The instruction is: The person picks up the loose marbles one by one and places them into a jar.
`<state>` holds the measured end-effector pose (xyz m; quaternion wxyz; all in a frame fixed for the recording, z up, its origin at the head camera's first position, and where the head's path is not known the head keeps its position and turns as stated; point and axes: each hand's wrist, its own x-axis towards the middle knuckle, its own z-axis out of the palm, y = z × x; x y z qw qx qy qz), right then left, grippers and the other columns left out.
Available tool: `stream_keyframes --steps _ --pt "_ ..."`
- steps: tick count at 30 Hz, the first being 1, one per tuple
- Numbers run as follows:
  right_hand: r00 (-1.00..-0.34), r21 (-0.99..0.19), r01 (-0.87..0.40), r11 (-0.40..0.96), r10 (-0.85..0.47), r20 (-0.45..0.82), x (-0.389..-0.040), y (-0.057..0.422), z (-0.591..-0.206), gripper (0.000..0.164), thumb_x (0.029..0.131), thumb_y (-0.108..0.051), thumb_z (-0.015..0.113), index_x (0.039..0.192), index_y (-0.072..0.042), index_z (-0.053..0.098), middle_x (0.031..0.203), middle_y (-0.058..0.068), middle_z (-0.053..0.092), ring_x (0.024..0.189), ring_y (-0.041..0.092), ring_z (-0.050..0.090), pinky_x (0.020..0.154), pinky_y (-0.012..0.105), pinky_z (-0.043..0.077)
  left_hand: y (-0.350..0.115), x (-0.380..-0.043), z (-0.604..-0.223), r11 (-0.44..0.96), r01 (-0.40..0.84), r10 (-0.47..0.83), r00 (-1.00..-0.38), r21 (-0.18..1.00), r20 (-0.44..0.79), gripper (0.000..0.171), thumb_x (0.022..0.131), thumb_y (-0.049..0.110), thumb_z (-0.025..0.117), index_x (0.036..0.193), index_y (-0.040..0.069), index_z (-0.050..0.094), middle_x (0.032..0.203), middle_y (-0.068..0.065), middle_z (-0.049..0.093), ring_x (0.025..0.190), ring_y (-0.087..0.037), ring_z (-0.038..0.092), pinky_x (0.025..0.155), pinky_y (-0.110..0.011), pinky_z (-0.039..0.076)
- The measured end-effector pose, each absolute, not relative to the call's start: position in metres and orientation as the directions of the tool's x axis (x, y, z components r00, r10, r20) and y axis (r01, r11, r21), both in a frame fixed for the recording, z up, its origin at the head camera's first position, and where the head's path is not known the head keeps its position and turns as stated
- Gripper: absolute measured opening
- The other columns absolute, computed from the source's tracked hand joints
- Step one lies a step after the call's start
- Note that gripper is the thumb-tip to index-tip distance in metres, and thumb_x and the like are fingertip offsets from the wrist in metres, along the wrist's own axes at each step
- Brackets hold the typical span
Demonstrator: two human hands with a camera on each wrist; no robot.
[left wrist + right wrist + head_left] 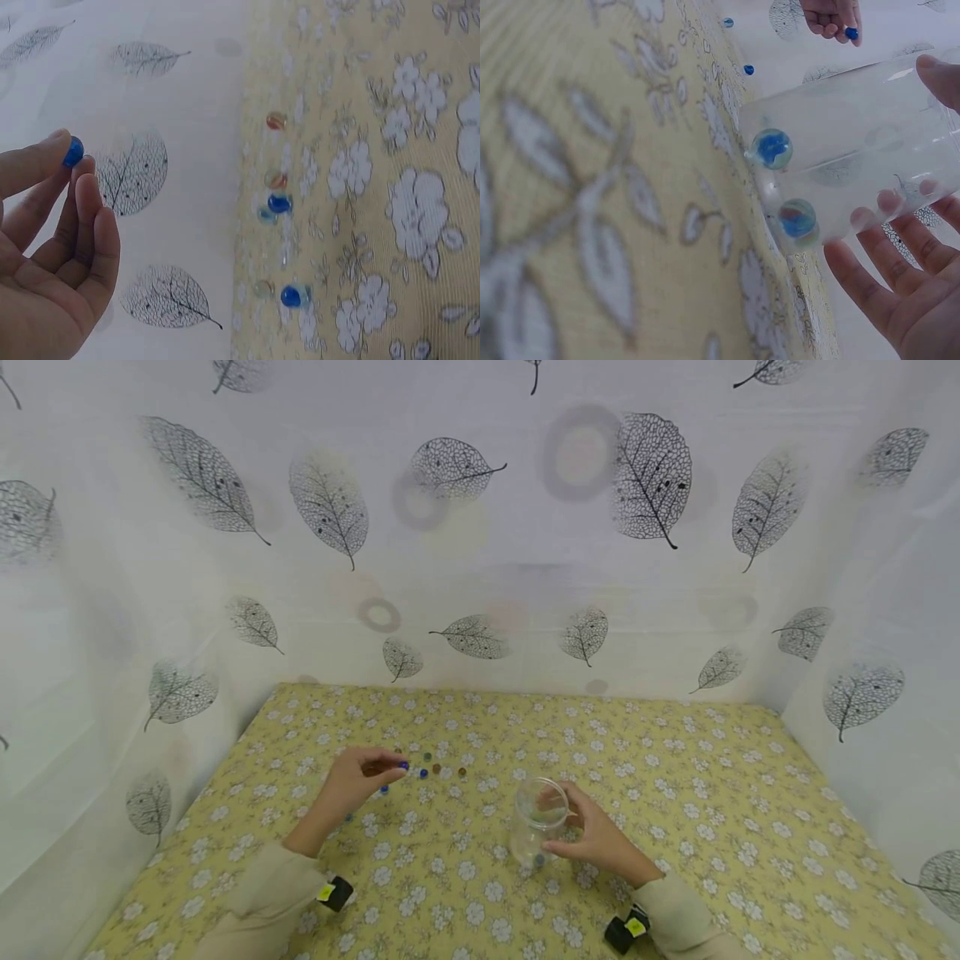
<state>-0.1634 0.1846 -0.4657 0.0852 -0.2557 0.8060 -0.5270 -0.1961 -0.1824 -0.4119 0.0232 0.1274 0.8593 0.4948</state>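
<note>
Between thumb and fingertips, my left hand [352, 781] pinches a blue marble [73, 152], held above the tabletop. A clear jar [531, 837] stands upright on the cloth, its mouth uncovered. My right hand [596, 839] grips it from the right side, thumb in front and fingers round the back. At the jar's bottom, the right wrist view shows a blue swirled marble [771, 148] and a blue and red one [797, 218]. Near my left hand lie loose marbles, among them a blue marble [423, 773] and an amber one [462, 772].
A yellow floral cloth [712, 860] covers the table. Another blue marble [384, 789] lies just below the left hand, and a pale one [348, 817] beside the left forearm. White leaf-printed curtain [510, 585] encloses the back and sides.
</note>
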Motion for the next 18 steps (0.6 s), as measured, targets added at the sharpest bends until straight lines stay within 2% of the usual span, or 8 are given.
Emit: stream_keyframes --steps 4,7,13,18 --pt "-0.856 -0.894 -0.319 0.316 -0.501 0.129 -0.163 0.185 -0.466 0.068 0.083 -0.012 0.071 0.140 -0.003 0.035 0.130 0.017 0.048 0.117 0.039 0.050 0.090 0.035 0.051 -0.175 -0.194 -0.412 0.462 0.203 0.252 -0.963 0.863 0.091 0.029 0.088 0.023 0.066 0.110 0.004 0.069 0.105 -0.012 0.069 0.088 -0.018 0.067 0.078 -0.040 0.055" --pt "-0.857 -0.892 -0.319 0.319 -0.499 0.128 -0.164 0.185 -0.467 0.068 0.083 -0.012 0.071 0.140 -0.004 0.035 0.130 0.017 0.049 0.117 0.038 0.050 0.090 0.034 0.051 -0.169 -0.192 -0.412 0.440 0.197 0.251 -0.964 0.876 0.090 0.029 0.088 0.022 0.066 0.110 0.005 0.068 0.106 -0.012 0.069 0.088 -0.020 0.067 0.078 -0.036 0.056" --pt "-0.857 -0.892 -0.318 0.321 -0.500 0.126 -0.164 0.186 -0.467 0.069 0.083 -0.012 0.071 0.140 -0.003 0.034 0.130 0.017 0.049 0.116 0.036 0.051 0.091 0.036 0.051 -0.156 -0.188 -0.407 0.419 0.236 0.273 -0.954 0.877 0.126 0.026 0.088 0.020 0.067 0.109 0.005 0.069 0.108 -0.014 0.068 0.087 -0.011 0.066 0.074 -0.020 0.053" --pt "-0.857 -0.888 -0.325 0.326 -0.498 0.130 -0.164 0.185 -0.468 0.069 0.083 -0.013 0.072 0.140 -0.004 0.035 0.130 0.016 0.049 0.116 0.036 0.051 0.091 0.035 0.051 -0.142 -0.186 -0.404 0.394 0.268 0.304 -0.941 0.879 0.150 0.024 0.087 0.019 0.067 0.107 0.007 0.070 0.106 -0.013 0.069 0.087 -0.009 0.066 0.074 -0.021 0.053"
